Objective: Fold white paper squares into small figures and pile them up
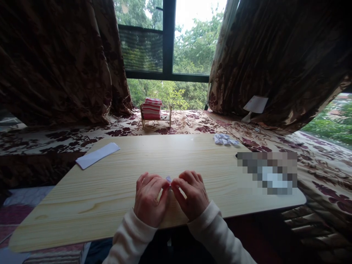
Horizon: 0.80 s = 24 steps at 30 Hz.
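Observation:
Above the near middle of the wooden table (132, 161), my left hand (151, 200) and my right hand (191, 194) meet fingertip to fingertip. Both are closed in a pinch on a small piece of folded white paper (168, 179). Only its pointed tip shows between the fingers; the rest is hidden. At the far right of the tabletop lies a small heap of folded white paper pieces (224, 139). A stack of white paper strips (97, 155) rests slantwise near the left edge.
A blurred-out object (266, 174) lies at the table's right side. Beyond the table, a small wooden rack (169, 117) bears folded red-and-white striped cloths (152, 108) on the flowered sill cover. A white lamp (255, 104) stands at the right, by the curtain (264, 55).

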Available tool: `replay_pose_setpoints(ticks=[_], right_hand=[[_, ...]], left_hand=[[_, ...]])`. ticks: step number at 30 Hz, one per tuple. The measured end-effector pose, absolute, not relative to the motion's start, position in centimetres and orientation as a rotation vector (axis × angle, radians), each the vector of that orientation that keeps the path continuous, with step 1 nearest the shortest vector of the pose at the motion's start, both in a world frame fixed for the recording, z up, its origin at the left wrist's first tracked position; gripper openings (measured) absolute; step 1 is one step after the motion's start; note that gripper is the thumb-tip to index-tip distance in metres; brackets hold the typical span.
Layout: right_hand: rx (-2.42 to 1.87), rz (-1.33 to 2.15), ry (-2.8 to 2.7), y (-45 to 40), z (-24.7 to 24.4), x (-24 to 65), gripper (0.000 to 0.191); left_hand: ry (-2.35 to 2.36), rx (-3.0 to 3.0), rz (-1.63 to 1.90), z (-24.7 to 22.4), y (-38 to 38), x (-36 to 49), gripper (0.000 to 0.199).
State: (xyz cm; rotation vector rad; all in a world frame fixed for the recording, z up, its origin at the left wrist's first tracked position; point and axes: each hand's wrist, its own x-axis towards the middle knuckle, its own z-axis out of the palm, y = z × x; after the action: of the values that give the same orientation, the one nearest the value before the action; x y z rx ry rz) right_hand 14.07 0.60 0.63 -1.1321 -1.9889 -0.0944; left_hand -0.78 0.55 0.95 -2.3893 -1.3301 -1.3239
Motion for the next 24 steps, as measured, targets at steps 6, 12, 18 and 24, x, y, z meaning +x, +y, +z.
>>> replay_pose_setpoints(ticks=[6,12,18,24], right_hand=[[-1.109,-0.107,-1.992,0.47,0.74,13.98,0.016],[-1.085,-0.111,-1.896,0.56,0.67,14.20,0.009],[-1.051,-0.008,-1.889,0.72,0.49,14.44,0.012],[-1.045,0.036,-1.808,0.76,0.78,14.46,0.011]], left_hand=[[-1.330,-2.409,-1.326,1.16,0.39,-0.57,0.010],[-1.330,-2.395,-1.371,1.17,0.38,-0.87,0.011],[-1.518,-2.388,-1.671,0.69,0.55,-0.77,0.008],[-1.769,-2.423,-1.859,0.71,0.62,-0.95,0.011]])
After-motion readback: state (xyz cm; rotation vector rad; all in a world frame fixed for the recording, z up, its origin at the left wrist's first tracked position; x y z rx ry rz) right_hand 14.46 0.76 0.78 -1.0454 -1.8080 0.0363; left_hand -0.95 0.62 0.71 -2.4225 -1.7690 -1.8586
